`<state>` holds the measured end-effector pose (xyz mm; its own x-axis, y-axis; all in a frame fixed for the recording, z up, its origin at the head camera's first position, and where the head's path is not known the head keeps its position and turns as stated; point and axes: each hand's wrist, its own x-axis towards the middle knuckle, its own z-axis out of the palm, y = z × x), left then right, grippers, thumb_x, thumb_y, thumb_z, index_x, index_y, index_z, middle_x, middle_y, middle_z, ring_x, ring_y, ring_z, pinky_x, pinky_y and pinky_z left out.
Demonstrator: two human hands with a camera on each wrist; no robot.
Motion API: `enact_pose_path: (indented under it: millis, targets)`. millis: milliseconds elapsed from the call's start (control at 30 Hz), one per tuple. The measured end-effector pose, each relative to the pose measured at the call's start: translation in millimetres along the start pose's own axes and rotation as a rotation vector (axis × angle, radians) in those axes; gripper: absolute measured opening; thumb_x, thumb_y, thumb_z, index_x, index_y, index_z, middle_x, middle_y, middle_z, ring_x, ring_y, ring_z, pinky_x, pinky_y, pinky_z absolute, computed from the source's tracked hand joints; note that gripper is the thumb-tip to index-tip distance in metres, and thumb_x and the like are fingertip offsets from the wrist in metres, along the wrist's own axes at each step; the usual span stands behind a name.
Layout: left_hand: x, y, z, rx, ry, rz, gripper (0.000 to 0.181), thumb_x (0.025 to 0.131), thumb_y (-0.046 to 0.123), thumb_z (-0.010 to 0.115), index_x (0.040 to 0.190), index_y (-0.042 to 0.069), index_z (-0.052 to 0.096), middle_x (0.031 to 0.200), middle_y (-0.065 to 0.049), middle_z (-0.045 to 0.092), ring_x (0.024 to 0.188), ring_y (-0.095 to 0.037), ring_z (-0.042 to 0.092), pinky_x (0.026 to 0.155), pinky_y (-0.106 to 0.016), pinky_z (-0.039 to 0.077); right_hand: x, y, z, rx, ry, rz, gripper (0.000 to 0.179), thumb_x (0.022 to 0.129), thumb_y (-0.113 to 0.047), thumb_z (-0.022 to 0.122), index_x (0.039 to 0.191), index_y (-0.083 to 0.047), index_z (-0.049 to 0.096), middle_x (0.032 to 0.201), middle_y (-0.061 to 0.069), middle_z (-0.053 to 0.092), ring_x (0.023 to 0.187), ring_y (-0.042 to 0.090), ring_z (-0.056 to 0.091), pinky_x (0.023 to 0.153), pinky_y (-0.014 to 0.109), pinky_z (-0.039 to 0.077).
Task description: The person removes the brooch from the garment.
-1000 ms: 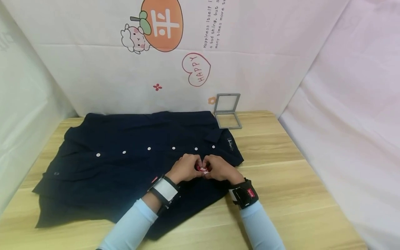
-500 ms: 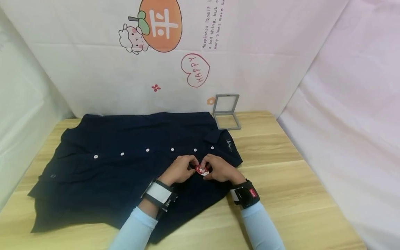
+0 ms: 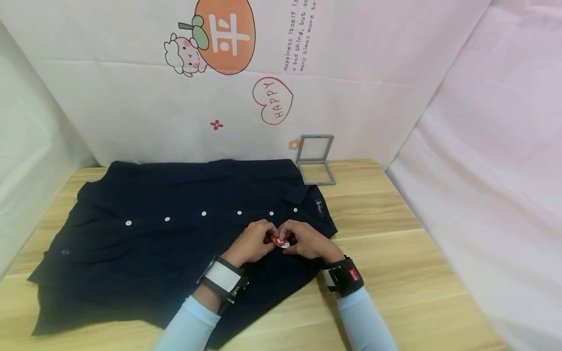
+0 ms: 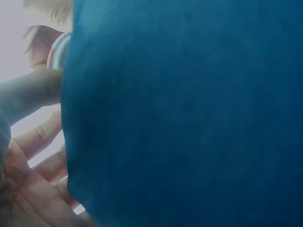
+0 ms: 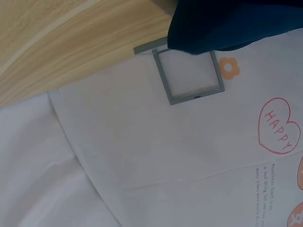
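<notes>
A round red-and-white badge (image 3: 280, 242) is between both hands, over the front of a dark navy shirt (image 3: 145, 263) laid out on the table. My right hand (image 3: 311, 241) pinches it from the right, index finger on its face and thumb at its lower edge. My left hand (image 3: 250, 243) has thumb and index finger curled at its left edge. The left wrist view shows the badge's pale underside and red rim (image 4: 52, 53) at the fingertips, part of it hidden by shirt cloth (image 4: 180, 113). In the right wrist view, neither hand shows.
An open grey-framed clear case (image 3: 316, 173) stands at the back beside the shirt's collar (image 3: 296, 194). Wood-grain table (image 3: 386, 263) extends to the right. White printed cloth (image 3: 369, 107) closes off the back, with plain cloth at both sides.
The left fingers parted from the badge half a second ago and are back at its edge now. The badge's face, mostly covered a second ago, shows more. Head view shifts slightly.
</notes>
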<state>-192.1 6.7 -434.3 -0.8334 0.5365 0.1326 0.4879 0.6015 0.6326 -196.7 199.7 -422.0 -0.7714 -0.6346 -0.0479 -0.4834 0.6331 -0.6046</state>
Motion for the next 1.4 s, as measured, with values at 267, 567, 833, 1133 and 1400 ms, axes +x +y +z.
enact_pose_path:
  millis: [267,567,833,1133,1400]
  targets:
    - [4.0,0.6,-3.1,0.016,0.019,0.006,0.012,0.080,0.013,0.067,0.091,0.016,0.063,0.089,0.003,0.057,0.071,-0.009,0.055,0.060,-0.019,0.045,-10.4,-10.7,-21.8,0.024,0.069,0.038,0.035,0.082,-0.029,0.066,0.110,-0.010,0.056,0.108,0.004,0.056,0.099,0.020,0.056,0.081,0.037,0.048]
    - [0.9,0.9,-0.6,0.033,0.037,-0.024,0.009,0.081,0.014,0.066,0.089,0.017,0.063,0.085,0.005,0.056,0.069,-0.006,0.053,0.059,-0.019,0.043,-7.9,-34.8,-11.8,-0.043,0.121,0.223,0.033,0.085,-0.035,0.060,0.107,-0.010,0.061,0.102,0.005,0.056,0.091,0.018,0.054,0.077,0.032,0.045]
    - [-0.3,0.4,3.5,0.028,0.027,-0.070,0.010,0.080,0.014,0.067,0.089,0.017,0.063,0.084,0.004,0.055,0.069,-0.008,0.052,0.058,-0.021,0.042,-0.6,-42.8,4.7,-0.064,0.093,0.356,0.029,0.083,-0.033,0.063,0.098,-0.008,0.061,0.090,0.004,0.056,0.081,0.015,0.047,0.072,0.031,0.041]
    - [-0.9,0.9,5.1,0.032,0.051,-0.095,0.011,0.080,0.011,0.065,0.088,0.018,0.062,0.084,0.003,0.055,0.066,-0.007,0.050,0.057,-0.022,0.041,2.2,-43.4,16.6,-0.134,0.128,0.386,0.020,0.081,-0.027,0.064,0.092,-0.012,0.060,0.082,0.002,0.052,0.072,0.015,0.044,0.064,0.029,0.039]
    - [-0.7,4.9,5.5,0.055,0.053,-0.099,0.010,0.081,0.013,0.065,0.088,0.018,0.062,0.085,0.003,0.054,0.065,-0.007,0.048,0.055,-0.022,0.040,4.9,-43.6,23.9,-0.223,0.124,0.456,0.014,0.081,-0.025,0.062,0.086,-0.013,0.057,0.081,0.004,0.047,0.065,0.018,0.044,0.055,0.029,0.037]
